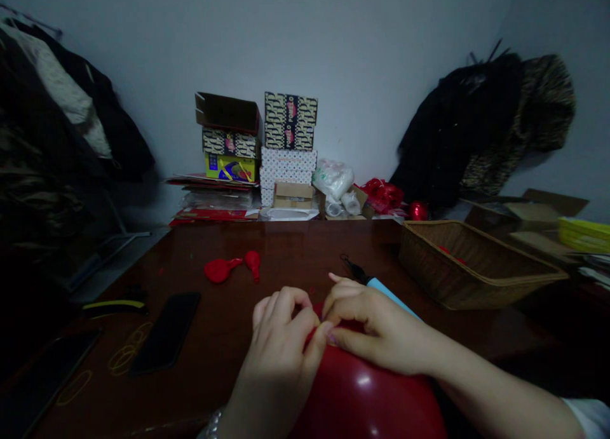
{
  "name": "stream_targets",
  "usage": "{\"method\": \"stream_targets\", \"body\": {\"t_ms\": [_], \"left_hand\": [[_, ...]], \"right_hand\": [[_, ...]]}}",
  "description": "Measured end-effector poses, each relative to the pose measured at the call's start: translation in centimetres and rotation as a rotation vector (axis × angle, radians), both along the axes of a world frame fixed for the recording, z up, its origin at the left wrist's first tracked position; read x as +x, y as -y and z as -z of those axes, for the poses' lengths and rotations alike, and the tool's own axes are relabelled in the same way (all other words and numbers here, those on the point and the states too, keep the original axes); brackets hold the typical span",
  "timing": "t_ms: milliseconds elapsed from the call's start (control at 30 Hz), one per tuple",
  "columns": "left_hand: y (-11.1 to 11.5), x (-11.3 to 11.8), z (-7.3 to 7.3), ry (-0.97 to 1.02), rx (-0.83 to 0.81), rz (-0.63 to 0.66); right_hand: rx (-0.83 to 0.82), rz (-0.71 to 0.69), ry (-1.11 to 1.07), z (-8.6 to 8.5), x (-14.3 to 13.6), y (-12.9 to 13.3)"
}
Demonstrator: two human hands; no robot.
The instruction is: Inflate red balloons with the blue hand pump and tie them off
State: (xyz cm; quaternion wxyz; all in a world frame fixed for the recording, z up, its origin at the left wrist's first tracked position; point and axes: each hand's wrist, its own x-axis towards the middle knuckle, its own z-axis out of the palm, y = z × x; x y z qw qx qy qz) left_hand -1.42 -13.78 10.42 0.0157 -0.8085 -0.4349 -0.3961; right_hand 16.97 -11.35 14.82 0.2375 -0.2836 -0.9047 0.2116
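Observation:
A large inflated red balloon (366, 394) lies at the table's front edge, in front of me. My left hand (283, 347) and my right hand (374, 324) meet at its top, fingers curled and pinching the balloon's neck, which they mostly hide. Two deflated red balloons, one at the left (219, 270) and a smaller one (253, 264) beside it, rest on the dark brown table (295, 245). Behind my right hand lies a light blue tool (391, 296) with a black end, partly covered by my wrist.
A wicker basket (476, 277) with something red inside stands at the right. Two dark phones, one nearer the middle (166, 331), several yellow rubber bands (122, 358) and a black-and-yellow item (115, 307) lie at left. Stacked boxes (288, 166) stand behind the table.

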Motion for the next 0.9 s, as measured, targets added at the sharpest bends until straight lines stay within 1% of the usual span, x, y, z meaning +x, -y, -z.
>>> {"method": "stream_targets", "body": {"t_ms": [67, 167, 300, 467, 700, 900], "left_hand": [[0.0, -0.2, 0.0, 0.008, 0.012, 0.001], [-0.1, -0.3, 0.0, 0.042, 0.091, -0.046], [-0.2, 0.3, 0.0, 0.078, 0.203, -0.08], [-0.4, 0.9, -0.1, 0.104, 0.275, -0.098], [-0.4, 1.0, -0.2, 0.135, 0.195, -0.024], [-0.6, 0.2, -0.3, 0.109, 0.159, -0.031]], "right_hand": [[-0.009, 0.003, -0.003, 0.1, 0.0, -0.1], [-0.008, 0.011, -0.01, 0.2, 0.0, -0.2], [-0.002, 0.015, -0.011, 0.2, -0.1, -0.3], [-0.005, 0.013, -0.008, 0.2, 0.0, -0.3], [-0.015, -0.03, -0.008, 0.1, 0.3, -0.2], [0.012, -0.021, 0.004, -0.1, 0.1, -0.2]]}}
